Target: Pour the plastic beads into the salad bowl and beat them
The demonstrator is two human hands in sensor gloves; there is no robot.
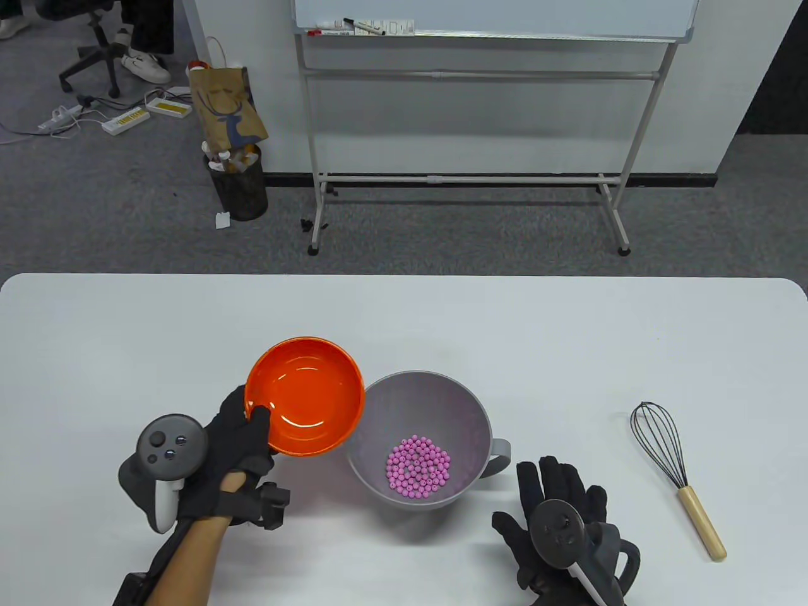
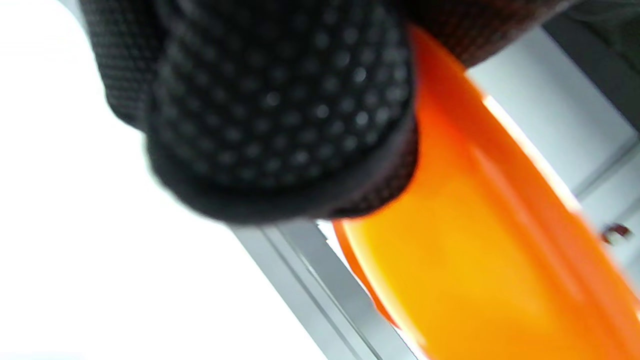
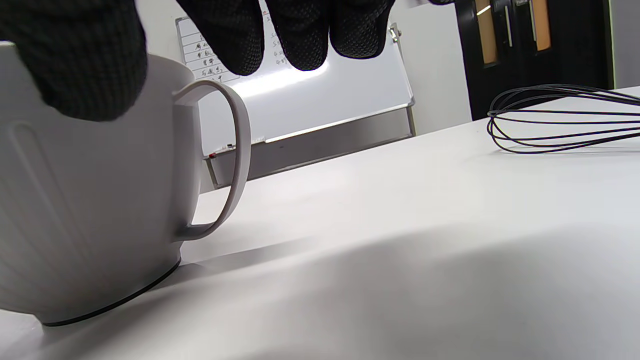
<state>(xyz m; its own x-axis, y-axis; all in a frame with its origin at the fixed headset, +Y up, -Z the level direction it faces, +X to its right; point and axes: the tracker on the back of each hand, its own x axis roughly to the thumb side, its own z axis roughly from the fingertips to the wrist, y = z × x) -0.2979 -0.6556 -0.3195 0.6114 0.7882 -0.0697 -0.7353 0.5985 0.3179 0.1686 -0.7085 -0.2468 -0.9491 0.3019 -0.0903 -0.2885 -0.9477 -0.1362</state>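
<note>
grey carpet, a rolling whiteboard (image 1: 492, 25) and a bin with a paper bag fill the room beyond a white table (image 1: 404, 315) that carries the work. on it stands the grey salad bowl (image 1: 421, 404), its loop handle turned to the right, with the pink plastic beads (image 1: 418, 466) gathered in a small heap at its bottom. the left hand (image 1: 243, 442) grips the rim of an orange bowl (image 1: 306, 394), thumb curled over the inside edge, and holds it tilted up beside and partly over the salad bowl's left rim; the orange bowl shows nothing inside it, so the pouring step looks finished. the left wrist view gives only a blurred glove and orange plastic. the right hand (image 1: 558, 505) rests flat just right of the salad bowl's handle, fingers straight and spread, with nothing in them. the whisk (image 1: 678, 470) lies well apart at the right, wire head away from the person, wooden handle toward them, untouched. judging from this, the beating has not yet begun: the next move calls for setting the orange bowl down clear of the salad bowl, then the right hand reaching out to take the whisk by its wooden handle, while the left could steady the salad bowl.
</note>
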